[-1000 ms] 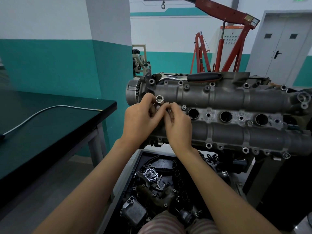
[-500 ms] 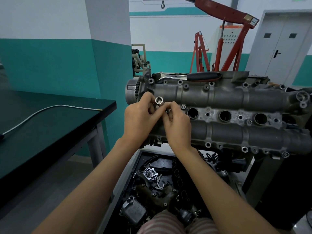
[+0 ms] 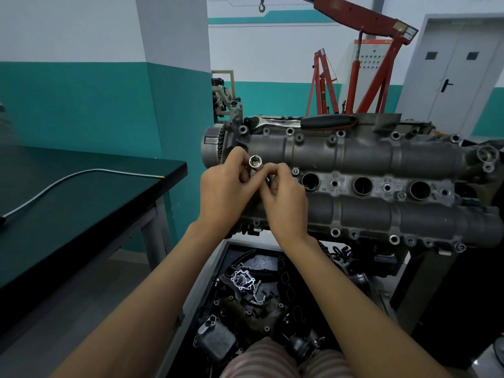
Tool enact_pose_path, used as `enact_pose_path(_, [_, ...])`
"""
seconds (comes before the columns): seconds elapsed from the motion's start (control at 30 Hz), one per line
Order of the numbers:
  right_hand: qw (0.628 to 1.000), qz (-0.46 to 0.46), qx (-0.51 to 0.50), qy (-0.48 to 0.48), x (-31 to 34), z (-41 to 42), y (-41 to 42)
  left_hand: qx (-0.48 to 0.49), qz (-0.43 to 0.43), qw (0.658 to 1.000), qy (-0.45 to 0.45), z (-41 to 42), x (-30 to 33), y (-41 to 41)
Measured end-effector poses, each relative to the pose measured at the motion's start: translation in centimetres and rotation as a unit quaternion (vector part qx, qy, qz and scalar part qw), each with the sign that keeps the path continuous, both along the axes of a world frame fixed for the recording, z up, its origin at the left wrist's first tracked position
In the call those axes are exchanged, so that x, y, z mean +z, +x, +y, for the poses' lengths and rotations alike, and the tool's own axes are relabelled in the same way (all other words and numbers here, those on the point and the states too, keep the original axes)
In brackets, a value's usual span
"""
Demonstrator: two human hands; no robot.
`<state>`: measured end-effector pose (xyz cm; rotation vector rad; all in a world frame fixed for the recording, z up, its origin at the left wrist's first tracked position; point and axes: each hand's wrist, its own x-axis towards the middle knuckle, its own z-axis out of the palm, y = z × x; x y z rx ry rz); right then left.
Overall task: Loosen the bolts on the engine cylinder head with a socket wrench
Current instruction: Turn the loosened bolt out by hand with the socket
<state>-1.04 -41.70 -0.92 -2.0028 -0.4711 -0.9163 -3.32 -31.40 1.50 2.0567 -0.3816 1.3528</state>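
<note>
Left hand (image 3: pixel 223 190) pinching a chrome socket (image 3: pixel 255 162) between thumb and fingers, open end up and toward the camera; right hand (image 3: pixel 283 197) curled close against it, pinching something small just below, too hidden to name. Both held over the left end of the cylinder head (image 3: pixel 381 186). Socket wrench (image 3: pixel 305 121) lying lengthwise along the head's far edge, handle rightward, up and right of both grips, right hand nearer.

Both hands, the left hand (image 3: pixel 222 190) and right hand (image 3: pixel 283 199), block the left end of the cylinder head (image 3: pixel 368 170). To the right of them its top is free. The socket wrench (image 3: pixel 302 121) lies along its far edge. Left of the head, a gap separates it from the dark table (image 3: pixel 90 203). Below the head, a tray of parts (image 3: pixel 245 296) seems crowded.
</note>
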Motion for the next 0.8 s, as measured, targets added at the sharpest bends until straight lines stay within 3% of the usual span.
enact_pose_path(0.33, [0.998, -0.053, 0.024, -0.001, 0.02, 0.00, -0.32, -0.002, -0.011, 0.999, 0.053, 0.40, -0.11, -0.23])
enact_pose_path(0.57, [1.000, -0.016, 0.006, -0.003, -0.04, 0.05, 0.05, 0.012, -0.010, 1.000, 0.018, 0.14, -0.02, 0.00])
enact_pose_path(0.8, [1.000, -0.020, 0.000, -0.015, 0.02, -0.04, -0.28, -0.002, -0.006, 0.999, 0.042, 0.25, -0.05, -0.15])
